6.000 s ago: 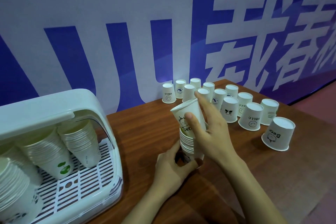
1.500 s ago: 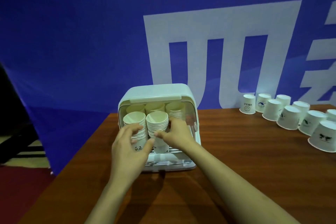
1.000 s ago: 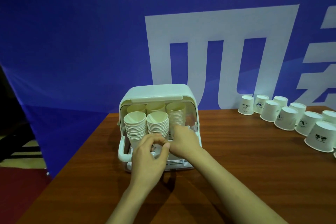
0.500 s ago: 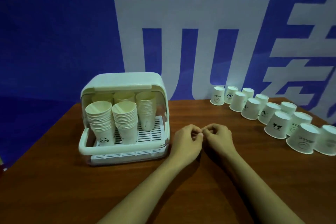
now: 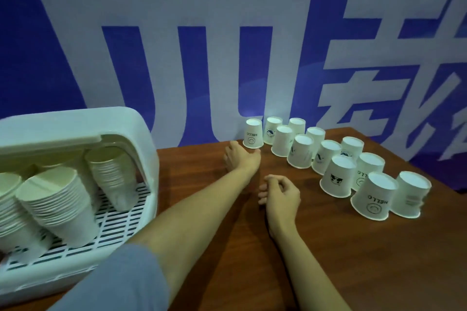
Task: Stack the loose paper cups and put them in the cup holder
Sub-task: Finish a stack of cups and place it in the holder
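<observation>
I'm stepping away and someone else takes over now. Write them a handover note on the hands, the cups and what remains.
Left hand: reached out, holding nothing, fingertips at the base of the leftmost upside-down HELLO cup.
Right hand: loosely curled, holding nothing, over the table.
Done: several stacks of cups stand in the cup holder.
Left: about thirteen loose cups upside down on the table's right side; stack them and put them in the holder.

Brown wood table (image 5: 353, 247), blue banner (image 5: 75, 45) w/ white lettering.
</observation>
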The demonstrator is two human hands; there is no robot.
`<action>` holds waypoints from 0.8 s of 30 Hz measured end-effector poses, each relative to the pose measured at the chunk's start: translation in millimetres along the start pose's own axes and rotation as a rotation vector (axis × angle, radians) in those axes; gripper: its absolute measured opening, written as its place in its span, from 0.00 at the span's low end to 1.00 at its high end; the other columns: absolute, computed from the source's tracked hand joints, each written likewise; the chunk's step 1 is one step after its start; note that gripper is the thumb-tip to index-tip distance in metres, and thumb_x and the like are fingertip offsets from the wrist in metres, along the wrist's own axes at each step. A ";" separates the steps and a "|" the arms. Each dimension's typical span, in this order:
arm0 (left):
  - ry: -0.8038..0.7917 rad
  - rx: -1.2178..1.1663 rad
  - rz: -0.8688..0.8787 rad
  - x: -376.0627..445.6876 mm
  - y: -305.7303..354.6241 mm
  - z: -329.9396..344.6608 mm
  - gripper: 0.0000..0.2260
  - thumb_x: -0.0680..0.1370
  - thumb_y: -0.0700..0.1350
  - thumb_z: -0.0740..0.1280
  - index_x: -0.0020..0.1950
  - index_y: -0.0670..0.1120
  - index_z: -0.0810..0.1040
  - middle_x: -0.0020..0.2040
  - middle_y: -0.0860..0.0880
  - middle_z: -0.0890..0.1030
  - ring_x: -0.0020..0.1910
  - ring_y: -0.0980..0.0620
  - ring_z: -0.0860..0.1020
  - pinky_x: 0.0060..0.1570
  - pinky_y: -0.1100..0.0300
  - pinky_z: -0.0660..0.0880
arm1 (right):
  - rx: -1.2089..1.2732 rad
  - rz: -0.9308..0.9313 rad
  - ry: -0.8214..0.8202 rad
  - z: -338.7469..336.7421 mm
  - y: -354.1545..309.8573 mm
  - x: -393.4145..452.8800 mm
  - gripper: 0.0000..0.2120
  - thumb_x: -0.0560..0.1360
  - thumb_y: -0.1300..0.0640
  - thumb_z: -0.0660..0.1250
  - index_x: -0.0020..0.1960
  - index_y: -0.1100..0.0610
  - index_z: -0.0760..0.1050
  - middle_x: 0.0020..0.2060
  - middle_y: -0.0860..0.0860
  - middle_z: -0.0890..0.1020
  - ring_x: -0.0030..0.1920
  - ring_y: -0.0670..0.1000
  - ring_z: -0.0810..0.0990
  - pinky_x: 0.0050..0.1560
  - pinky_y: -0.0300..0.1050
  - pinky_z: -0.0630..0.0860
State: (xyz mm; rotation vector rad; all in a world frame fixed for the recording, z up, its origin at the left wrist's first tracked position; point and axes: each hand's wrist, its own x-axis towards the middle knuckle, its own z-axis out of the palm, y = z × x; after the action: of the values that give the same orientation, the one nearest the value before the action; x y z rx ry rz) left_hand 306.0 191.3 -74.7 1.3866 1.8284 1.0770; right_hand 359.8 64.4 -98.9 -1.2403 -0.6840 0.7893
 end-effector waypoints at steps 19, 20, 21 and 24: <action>0.041 0.015 0.196 96.4 -6.4 54.3 0.44 0.71 0.58 0.80 0.80 0.46 0.63 0.74 0.45 0.75 0.74 0.41 0.71 0.72 0.46 0.71 | -0.069 -0.080 0.045 9.1 6.9 -0.8 0.11 0.78 0.63 0.66 0.39 0.53 0.81 0.25 0.51 0.79 0.25 0.50 0.74 0.29 0.48 0.71; 0.033 -0.001 0.196 99.6 -3.4 55.1 0.44 0.71 0.59 0.80 0.80 0.46 0.63 0.74 0.44 0.75 0.74 0.41 0.72 0.71 0.46 0.71 | -0.058 -0.080 0.048 9.8 6.2 0.3 0.11 0.78 0.63 0.66 0.39 0.54 0.81 0.25 0.51 0.79 0.25 0.50 0.74 0.29 0.47 0.71; 0.037 -0.021 0.190 102.0 -2.0 56.9 0.43 0.71 0.58 0.80 0.79 0.46 0.65 0.73 0.44 0.76 0.73 0.41 0.74 0.70 0.47 0.72 | -0.039 -0.078 0.056 10.1 5.4 2.2 0.11 0.78 0.64 0.65 0.40 0.55 0.81 0.25 0.51 0.79 0.25 0.50 0.73 0.28 0.47 0.71; 0.105 -0.093 0.160 88.3 -4.3 55.4 0.36 0.69 0.58 0.81 0.71 0.46 0.74 0.68 0.45 0.80 0.68 0.42 0.78 0.67 0.48 0.75 | -0.001 -0.079 0.086 9.2 4.6 6.7 0.11 0.77 0.64 0.64 0.39 0.56 0.80 0.25 0.51 0.79 0.25 0.50 0.74 0.29 0.47 0.71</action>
State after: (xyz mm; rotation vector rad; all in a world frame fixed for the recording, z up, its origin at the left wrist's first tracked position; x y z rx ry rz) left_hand 325.8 289.3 -104.7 1.4656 1.7385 1.3224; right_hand 355.4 75.6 -101.3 -1.2335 -0.6596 0.6667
